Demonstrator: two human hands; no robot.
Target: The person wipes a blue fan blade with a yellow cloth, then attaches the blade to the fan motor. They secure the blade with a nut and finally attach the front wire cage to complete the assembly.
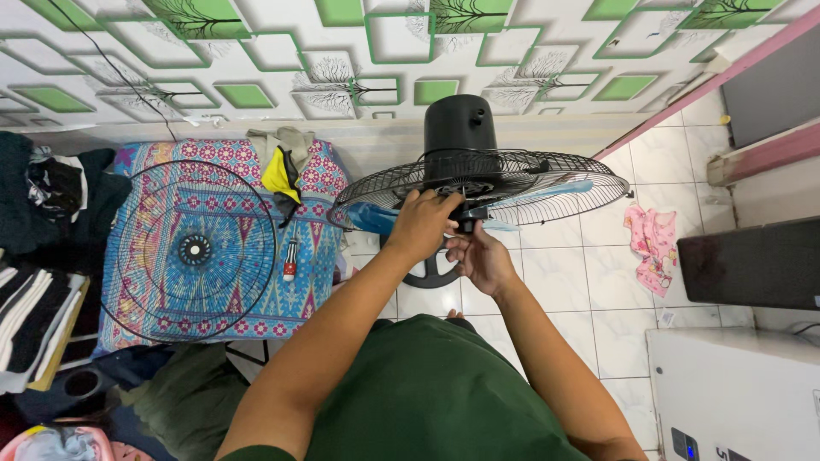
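A black standing fan [461,128] is in front of me, its rear wire guard [547,183] lying open and a translucent blue blade [372,218] sitting inside it. My left hand [422,224] grips the blade hub at the guard's centre. My right hand [480,256] is just below it, fingers closed on the black spinner cap on the fan shaft. The fan's round base [432,271] shows on the floor under my hands.
The detached front fan guard [195,249] lies on a patterned blue and pink mattress [316,171] at left, with a screwdriver [290,260] and yellow cloth [280,175] beside it. Folded clothes [26,316] stack far left. A pink garment [653,248] lies on the tiled floor; a white appliance [735,393] stands right.
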